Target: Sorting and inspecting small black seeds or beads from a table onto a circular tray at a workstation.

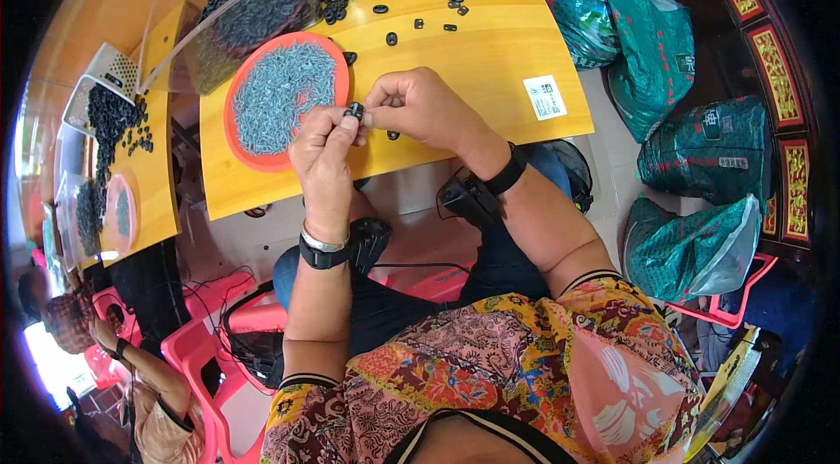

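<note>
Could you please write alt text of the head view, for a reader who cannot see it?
A person's left hand and right hand pinch a small black part above a glossy yellow table. A round, shallow orange tray of small grey screws sits at left; loose black pieces lie farther back.

Workshop, screws (284, 86), black parts (334, 6) (sacks (652, 52) too)

Remotely, I observe the left hand (322, 149) and right hand (430, 110) pinching a small black part (355, 108) between them over the yellow tabletop (499, 52). I note an orange-red plate (265, 164) of grey screws (282, 87) near the left hand, loose black pieces (391, 38) beyond.
</note>
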Available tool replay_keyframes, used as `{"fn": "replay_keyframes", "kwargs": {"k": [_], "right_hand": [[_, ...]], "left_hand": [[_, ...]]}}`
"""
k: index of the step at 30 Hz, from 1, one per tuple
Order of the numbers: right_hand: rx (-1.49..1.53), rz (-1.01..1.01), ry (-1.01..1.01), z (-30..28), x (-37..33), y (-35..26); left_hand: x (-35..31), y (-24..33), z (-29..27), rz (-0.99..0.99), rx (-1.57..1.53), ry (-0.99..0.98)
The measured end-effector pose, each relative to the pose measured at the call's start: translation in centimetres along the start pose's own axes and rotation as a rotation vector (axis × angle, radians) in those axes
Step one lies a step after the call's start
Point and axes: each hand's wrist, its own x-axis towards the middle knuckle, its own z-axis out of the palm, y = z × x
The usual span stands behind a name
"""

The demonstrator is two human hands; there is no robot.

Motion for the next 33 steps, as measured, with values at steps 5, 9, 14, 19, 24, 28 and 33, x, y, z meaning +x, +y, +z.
{"fn": "replay_keyframes", "kwargs": {"k": [5, 9, 14, 19, 24, 28, 33], "right_hand": [[0.131, 0.027, -0.055, -0.2, 0.2, 0.5], [0.144, 0.054, -0.071, -0.3, -0.1, -0.2], [0.050, 0.070, -0.046, -1.1, -0.1, -0.2], [-0.214, 0.125, -0.023, -2.8, -0.4, -0.4], [-0.036, 0.012, 0.010, -3.1, -0.1, -0.4], [0.098, -0.015, -0.123, -2.7, -0.1, -1.1], [0.212, -0.010, -0.123, -1.6, -0.3, -0.6]], "left_hand": [[0.0, -0.1, -0.2, 0.026, 0.037, -0.038], [-0.2, -0.1, -0.1, -0.067, -0.167, 0.015], [-0.1, 0.3, -0.4, -0.098, -0.259, 0.060], [0.0, 0.4, -0.1, -0.168, -0.261, -0.020], [-0.1, 0.4, -0.2, -0.219, -0.155, -0.092], [0.0, 0.2, -0.1, -0.238, -0.137, -0.110], [-0.1, 0.4, 0.0, -0.240, -0.143, -0.140]]}}
